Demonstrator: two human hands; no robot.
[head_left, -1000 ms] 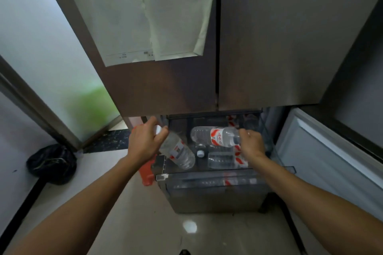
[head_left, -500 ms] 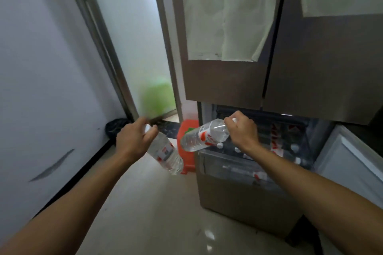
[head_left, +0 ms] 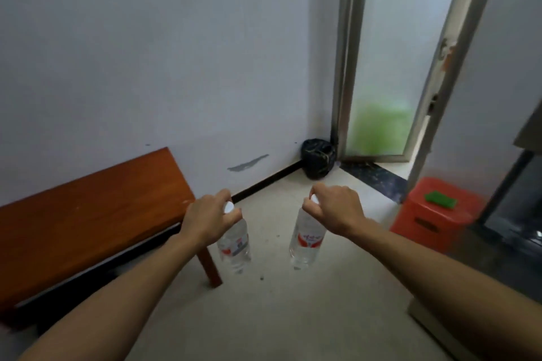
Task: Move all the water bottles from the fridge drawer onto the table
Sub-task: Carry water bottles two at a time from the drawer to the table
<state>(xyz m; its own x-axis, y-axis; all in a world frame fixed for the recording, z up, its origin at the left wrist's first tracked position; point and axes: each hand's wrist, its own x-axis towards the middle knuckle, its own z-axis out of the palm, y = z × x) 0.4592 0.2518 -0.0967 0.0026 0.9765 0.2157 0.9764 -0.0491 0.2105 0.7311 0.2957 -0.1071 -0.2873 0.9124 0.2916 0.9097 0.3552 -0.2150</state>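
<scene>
Wooden table (head_left: pixel 88 214) against white wall (head_left: pixel 146 53)

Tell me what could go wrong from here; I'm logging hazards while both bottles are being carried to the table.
1. Each bottle hangs by its cap end alone: the left hand pinches the left bottle, the right hand the right bottle. Either could slip and drop.
2. With no free hand, setting them on the wooden table near its edge could tip one off.
</scene>
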